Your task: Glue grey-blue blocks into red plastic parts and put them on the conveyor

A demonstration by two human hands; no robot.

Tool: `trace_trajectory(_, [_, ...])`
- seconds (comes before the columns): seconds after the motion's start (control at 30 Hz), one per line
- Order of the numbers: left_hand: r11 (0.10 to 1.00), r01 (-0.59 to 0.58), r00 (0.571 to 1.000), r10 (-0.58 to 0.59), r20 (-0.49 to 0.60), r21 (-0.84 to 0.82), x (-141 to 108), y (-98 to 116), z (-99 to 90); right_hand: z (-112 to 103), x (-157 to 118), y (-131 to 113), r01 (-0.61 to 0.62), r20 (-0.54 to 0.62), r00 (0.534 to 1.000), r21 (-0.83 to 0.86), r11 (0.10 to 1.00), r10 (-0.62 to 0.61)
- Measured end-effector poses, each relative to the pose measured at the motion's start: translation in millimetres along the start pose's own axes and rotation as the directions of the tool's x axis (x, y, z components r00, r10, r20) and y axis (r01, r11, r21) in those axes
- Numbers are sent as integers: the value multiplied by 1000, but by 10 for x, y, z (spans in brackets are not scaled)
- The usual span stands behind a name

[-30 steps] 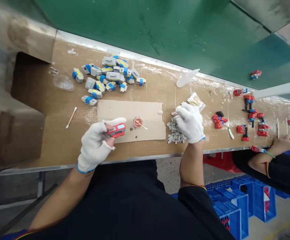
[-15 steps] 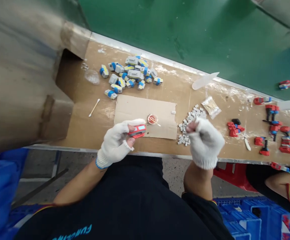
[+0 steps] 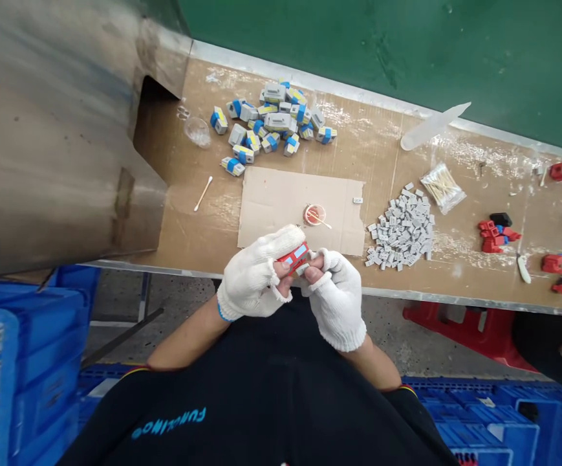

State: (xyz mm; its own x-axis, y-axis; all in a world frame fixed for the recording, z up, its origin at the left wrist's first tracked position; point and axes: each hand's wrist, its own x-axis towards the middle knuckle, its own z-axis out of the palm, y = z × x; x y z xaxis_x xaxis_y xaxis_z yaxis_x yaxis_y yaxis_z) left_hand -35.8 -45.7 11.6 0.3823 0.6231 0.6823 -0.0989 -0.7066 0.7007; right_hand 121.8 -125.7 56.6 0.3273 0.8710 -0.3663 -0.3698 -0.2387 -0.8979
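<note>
In my gloved left hand (image 3: 261, 272) is a small red toy vehicle (image 3: 296, 255) with light-blue windows, its fingers closed round one end. My gloved right hand (image 3: 337, 291) is pinched at the other end, holding a small light-grey piece (image 3: 302, 268) against the toy's lower side. The fingertips hide part of both. Just beyond my hands lies a cardboard sheet (image 3: 271, 200), bearing a small cup of reddish stuff (image 3: 312, 215) with a cotton swab (image 3: 323, 222) resting in it. To the right spreads a heap of small grey pieces (image 3: 399, 230).
Grey, blue and yellow toy parts (image 3: 277, 122) are piled at the back left. A metal housing (image 3: 67, 142) borders the left side. Beyond the heap lie a bag of swabs (image 3: 443, 186) and a white plastic bottle (image 3: 433, 127). Red toy parts (image 3: 494, 236) sit farther right.
My right hand has left the heap of grey pieces and come left to the toy, with a grey piece in its fingers. My left hand has turned the toy to a tilt.
</note>
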Motion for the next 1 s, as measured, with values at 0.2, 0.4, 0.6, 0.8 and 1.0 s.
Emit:
trace_trajectory(0.2, [1000,-10,999,11,52,-23,76,-22,-5,88,-7,-16,-52,-28,998,45,998,53])
trace_trajectory(0.4, [973,220,955,-201,220,-70,169,1,12,94,-28,-5,-5,-69,998,-36,999,2])
trace_trajectory(0.6, [971,237,971,-237,33,-3,-61,100,-15,33,-31,29,353,30,933,-282,892,-359])
trace_trajectory(0.8, [963,268,962,-266,64,-28,-197,125,-58,-82,32,30,602,164,780,-457,654,-604])
trace_trajectory(1.0, [981,194,973,-194,128,10,-64,222,-113,-126,8,-20,641,259,762,-429,636,-593])
